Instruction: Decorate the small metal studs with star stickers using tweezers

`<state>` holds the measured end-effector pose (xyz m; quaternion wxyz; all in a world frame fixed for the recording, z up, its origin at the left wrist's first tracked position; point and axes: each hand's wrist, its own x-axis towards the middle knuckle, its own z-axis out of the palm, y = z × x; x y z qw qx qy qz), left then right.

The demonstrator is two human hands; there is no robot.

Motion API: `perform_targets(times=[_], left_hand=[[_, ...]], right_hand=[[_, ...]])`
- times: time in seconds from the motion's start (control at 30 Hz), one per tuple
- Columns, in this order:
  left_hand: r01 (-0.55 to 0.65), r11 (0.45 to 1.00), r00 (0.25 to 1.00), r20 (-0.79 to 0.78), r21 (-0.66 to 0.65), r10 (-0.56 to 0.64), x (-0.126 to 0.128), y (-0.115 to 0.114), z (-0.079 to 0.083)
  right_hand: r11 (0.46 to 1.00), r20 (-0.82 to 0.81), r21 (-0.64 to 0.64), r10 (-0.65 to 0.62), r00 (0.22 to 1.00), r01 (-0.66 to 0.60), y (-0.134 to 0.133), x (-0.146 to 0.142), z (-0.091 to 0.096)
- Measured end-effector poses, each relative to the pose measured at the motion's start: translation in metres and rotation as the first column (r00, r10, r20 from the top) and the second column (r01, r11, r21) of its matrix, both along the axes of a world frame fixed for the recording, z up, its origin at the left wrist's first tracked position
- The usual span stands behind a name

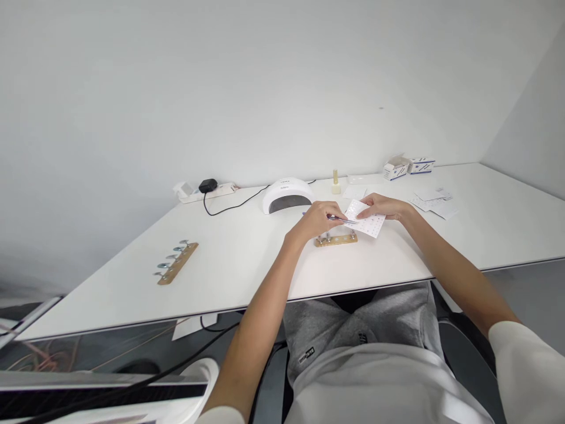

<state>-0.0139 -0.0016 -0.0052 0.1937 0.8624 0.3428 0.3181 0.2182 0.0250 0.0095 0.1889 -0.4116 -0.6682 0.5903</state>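
Note:
My left hand (pixel 318 219) is closed around slim metal tweezers (pixel 337 218), whose tips reach the surface of a white sticker sheet (pixel 373 226). Rows of small coloured marks cover that sheet. My right hand (pixel 385 206) pinches its upper edge, thumb on top, holding it tilted above the table. Just below the sheet and tweezers is a wooden nail-tip stand (pixel 338 240) with small metal posts. Whether a sticker sits between the tweezer tips is too small to tell.
A second wooden stand (pixel 179 265) with several nail tips lies on the left of the white table (pixel 247 265). Along the back are a power strip (pixel 226 189), a nail lamp (pixel 288 194), a polish bottle (pixel 336 184) and small boxes (pixel 396 168). More sheets (pixel 435 204) lie at right.

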Motion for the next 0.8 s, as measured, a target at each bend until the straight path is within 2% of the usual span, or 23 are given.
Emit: perform_targets(times=[0.8], left_hand=[[-0.001,1.000,1.000,-0.004,0.000,0.001,0.0011,-0.0021,0.0013]], right_hand=[[1.000,0.002,-0.006,0.012,1.000,-0.012,0.0020,0.0008,-0.0021]])
